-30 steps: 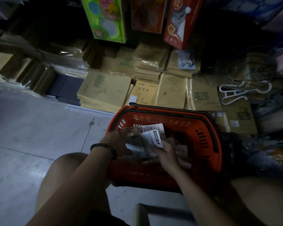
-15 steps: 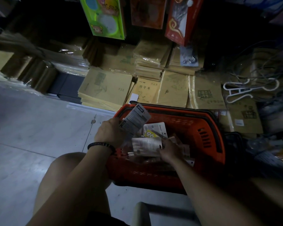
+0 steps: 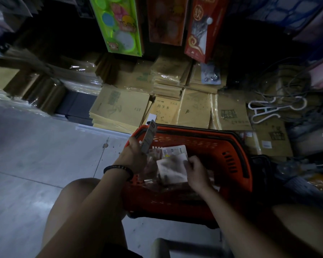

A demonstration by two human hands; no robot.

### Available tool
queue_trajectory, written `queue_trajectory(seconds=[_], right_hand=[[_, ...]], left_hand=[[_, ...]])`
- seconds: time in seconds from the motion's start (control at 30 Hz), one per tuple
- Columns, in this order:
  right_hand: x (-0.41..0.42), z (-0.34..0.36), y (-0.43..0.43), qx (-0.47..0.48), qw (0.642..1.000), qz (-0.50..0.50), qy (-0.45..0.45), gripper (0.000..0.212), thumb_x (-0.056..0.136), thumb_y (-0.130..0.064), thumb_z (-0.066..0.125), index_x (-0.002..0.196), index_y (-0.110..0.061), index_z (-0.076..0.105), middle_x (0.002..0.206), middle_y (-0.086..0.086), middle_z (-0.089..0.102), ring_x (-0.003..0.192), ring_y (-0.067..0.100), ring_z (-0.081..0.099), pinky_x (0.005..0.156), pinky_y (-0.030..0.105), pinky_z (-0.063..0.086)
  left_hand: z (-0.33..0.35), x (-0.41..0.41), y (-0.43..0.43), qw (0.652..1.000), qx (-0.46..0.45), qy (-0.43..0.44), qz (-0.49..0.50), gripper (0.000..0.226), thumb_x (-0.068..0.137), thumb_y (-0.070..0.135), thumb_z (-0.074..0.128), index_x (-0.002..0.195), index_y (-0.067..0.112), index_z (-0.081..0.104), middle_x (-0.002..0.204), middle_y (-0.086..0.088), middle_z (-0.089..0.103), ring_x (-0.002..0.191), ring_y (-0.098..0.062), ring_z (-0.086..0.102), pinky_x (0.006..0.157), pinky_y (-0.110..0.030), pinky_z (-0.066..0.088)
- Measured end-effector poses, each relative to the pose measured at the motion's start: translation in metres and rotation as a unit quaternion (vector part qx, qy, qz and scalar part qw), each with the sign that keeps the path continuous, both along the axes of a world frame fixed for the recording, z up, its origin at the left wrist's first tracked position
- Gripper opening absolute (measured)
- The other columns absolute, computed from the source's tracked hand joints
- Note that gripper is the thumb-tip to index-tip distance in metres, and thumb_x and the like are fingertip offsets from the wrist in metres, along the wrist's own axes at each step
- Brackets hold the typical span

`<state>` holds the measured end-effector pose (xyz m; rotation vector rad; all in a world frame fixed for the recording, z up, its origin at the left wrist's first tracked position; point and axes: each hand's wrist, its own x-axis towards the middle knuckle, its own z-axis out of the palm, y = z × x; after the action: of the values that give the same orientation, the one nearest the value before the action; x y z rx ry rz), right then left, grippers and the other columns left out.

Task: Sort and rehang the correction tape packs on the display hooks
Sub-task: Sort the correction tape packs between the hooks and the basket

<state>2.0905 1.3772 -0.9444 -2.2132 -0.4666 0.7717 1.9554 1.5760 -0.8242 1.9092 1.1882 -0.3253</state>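
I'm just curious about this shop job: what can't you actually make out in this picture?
Head view, dim throughout.
Upright pack in the left hand: turned nearly edge-on, print unreadable.
White pack gripped by the right hand: blurred, label unreadable.
Number of loose packs in the orange basket: hands and shadow cover them.
Display hooks: none identifiable; the top edge cuts off the hanging goods.

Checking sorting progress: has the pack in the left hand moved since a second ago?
Yes. The left hand has lifted the pack up out of the orange basket; its top now crosses the basket's far rim.
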Motion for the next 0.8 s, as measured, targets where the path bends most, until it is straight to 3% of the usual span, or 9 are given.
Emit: queue_trajectory(seconds=[0.17,0.27,0.33,0.4,0.5,0.6,0.67,0.7,0.8], right_hand=[[0.012,0.056,-0.010,0.099,0.993,-0.053,-0.040,0.017,0.108,-0.025,0.053,0.093,-0.019,0.061,0.072,-0.005,0.057,0.061,0.003,0.050,0.056,0.020,0.035],[0.013,0.085,-0.007,0.143,0.987,-0.073,-0.016,0.033,0.108,-0.030,0.055,0.082,-0.010,0.061,0.062,-0.009,0.046,0.056,0.004,0.040,0.054,0.027,0.031],[0.009,0.109,-0.001,0.172,0.976,-0.124,0.051,0.037,0.102,-0.044,0.058,0.082,-0.015,0.068,0.060,-0.010,0.053,0.062,0.004,0.045,0.057,0.028,0.039],[0.004,0.132,0.006,0.197,0.953,-0.172,0.154,0.044,0.092,-0.061,0.061,0.095,-0.019,0.075,0.086,-0.003,0.074,0.086,0.011,0.060,0.074,0.033,0.051],[-0.004,0.160,0.013,0.210,0.916,-0.142,0.312,0.075,0.093,-0.079,0.049,0.124,-0.015,0.076,0.125,0.010,0.074,0.114,0.030,0.070,0.095,0.044,0.055],[-0.015,0.190,0.017,0.236,0.914,-0.093,0.317,0.057,0.100,-0.057,0.055,0.103,-0.008,0.083,0.102,0.012,0.080,0.087,0.030,0.075,0.077,0.036,0.055],[-0.018,0.208,0.015,0.255,0.934,-0.023,0.251,0.027,0.092,-0.021,0.061,0.100,-0.010,0.084,0.093,0.012,0.078,0.076,0.029,0.065,0.062,0.031,0.047],[-0.017,0.215,0.013,0.255,0.939,0.013,0.231,0.032,0.090,-0.005,0.058,0.101,-0.018,0.085,0.098,0.009,0.079,0.078,0.027,0.065,0.061,0.030,0.047],[-0.010,0.247,0.006,0.222,0.958,0.087,0.157,0.058,0.087,0.005,0.064,0.110,-0.046,0.080,0.124,-0.014,0.074,0.111,0.005,0.069,0.088,0.023,0.058]], left_hand=[[0.005,0.001,-0.020,0.995,0.003,-0.090,-0.035,0.034,0.101,0.026,0.059,0.131,0.025,0.043,0.118,-0.007,0.066,0.109,-0.030,0.067,0.100,-0.056,0.056],[0.003,0.000,-0.034,0.986,0.037,-0.147,-0.067,0.040,0.105,0.028,0.057,0.144,0.027,0.047,0.136,-0.004,0.063,0.121,-0.023,0.061,0.103,-0.047,0.052],[0.004,-0.002,-0.042,0.979,0.036,-0.186,-0.068,0.044,0.106,0.029,0.057,0.149,0.026,0.046,0.139,-0.002,0.059,0.126,-0.022,0.059,0.100,-0.042,0.050],[0.010,-0.004,-0.050,0.974,0.009,-0.216,-0.059,0.051,0.104,0.037,0.057,0.151,0.027,0.041,0.136,-0.001,0.058,0.124,-0.022,0.058,0.097,-0.036,0.047],[0.023,-0.006,-0.067,0.968,-0.102,-0.230,-0.011,0.051,0.104,0.055,0.051,0.150,0.038,0.038,0.132,0.005,0.061,0.126,-0.023,0.061,0.100,-0.041,0.051],[0.027,-0.007,-0.089,0.958,-0.141,-0.248,0.023,0.050,0.111,0.056,0.035,0.153,0.032,0.045,0.141,0.003,0.057,0.142,-0.028,0.054,0.119,-0.048,0.045],[0.039,-0.006,-0.100,0.927,-0.217,-0.280,0.127,0.057,0.103,0.067,0.031,0.136,0.032,0.062,0.143,-0.007,0.064,0.136,-0.031,0.061,0.115,-0.054,0.051],[0.047,-0.005,-0.101,0.907,-0.246,-0.286,0.186,0.057,0.099,0.070,0.033,0.129,0.033,0.065,0.143,-0.008,0.066,0.133,-0.031,0.064,0.112,-0.054,0.053],[0.083,0.001,-0.099,0.867,-0.279,-0.311,0.271,0.061,0.107,0.061,0.032,0.146,0.020,0.056,0.145,-0.011,0.063,0.127,-0.030,0.064,0.105,-0.050,0.056]])
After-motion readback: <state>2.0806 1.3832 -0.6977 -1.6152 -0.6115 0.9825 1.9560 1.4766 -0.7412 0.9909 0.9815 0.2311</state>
